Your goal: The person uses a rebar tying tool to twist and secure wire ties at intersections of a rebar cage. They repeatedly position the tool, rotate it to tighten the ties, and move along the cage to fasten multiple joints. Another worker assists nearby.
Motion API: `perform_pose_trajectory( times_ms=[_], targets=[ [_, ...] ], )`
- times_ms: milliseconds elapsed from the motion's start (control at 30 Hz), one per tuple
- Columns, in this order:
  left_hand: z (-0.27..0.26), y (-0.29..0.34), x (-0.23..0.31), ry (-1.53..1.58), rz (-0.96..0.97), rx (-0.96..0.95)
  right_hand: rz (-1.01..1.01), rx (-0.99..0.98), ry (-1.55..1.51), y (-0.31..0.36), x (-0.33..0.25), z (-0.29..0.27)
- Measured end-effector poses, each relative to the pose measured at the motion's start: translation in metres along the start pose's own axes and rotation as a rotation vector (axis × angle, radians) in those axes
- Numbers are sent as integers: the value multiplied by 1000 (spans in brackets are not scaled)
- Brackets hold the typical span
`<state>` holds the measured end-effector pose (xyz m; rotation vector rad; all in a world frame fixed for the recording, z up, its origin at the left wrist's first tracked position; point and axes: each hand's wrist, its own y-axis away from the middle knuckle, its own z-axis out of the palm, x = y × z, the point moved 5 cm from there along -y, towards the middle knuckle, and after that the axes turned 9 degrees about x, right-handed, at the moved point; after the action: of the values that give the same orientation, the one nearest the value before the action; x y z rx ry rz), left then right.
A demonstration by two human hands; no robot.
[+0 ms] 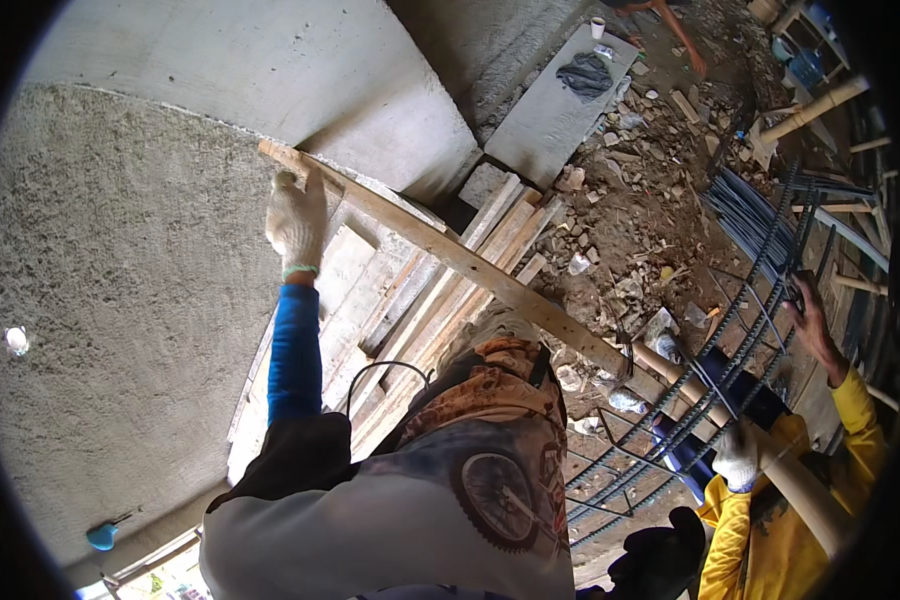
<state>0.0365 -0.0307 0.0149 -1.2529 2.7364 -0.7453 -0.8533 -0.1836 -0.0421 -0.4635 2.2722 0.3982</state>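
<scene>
My left hand (297,218), in a white knit glove below a blue sleeve, is at the upper end of a long wooden plank (450,252). Its fingers close on the plank's edge, one finger lying up across the wood; the far side of the grip is hidden. From there the plank slants down to the right, in front of the rough grey wall (140,260) and over the rubble, towards a co-worker. My right hand does not show. A dark shape (660,555) at the bottom right is too shadowed to make out.
A co-worker in yellow (795,510) sits or crouches at the lower right, hands near a ribbed steel rebar cage (685,420). Stacked boards (450,300) lie beside my legs. Broken rubble (620,230) covers the ground; steel bars (750,220) lie farther right.
</scene>
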Motion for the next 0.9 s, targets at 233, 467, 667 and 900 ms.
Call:
perform_pose_trajectory(
  times_ms=[233, 467, 667, 900],
  targets=[
    [59, -41, -27, -181, -13, -402, -865, -550, 468, 71, -97, 37],
    [89, -53, -22, -179, -19, -480, -846, -756, 636, 80, -84, 79],
    [108, -66, -35, -147, -58, -519, -706, -1042, 580, 110, -82, 126],
    [118, -64, -49, -68, -139, -510, -530, -1209, 482, 85, -45, 125]
  ],
)
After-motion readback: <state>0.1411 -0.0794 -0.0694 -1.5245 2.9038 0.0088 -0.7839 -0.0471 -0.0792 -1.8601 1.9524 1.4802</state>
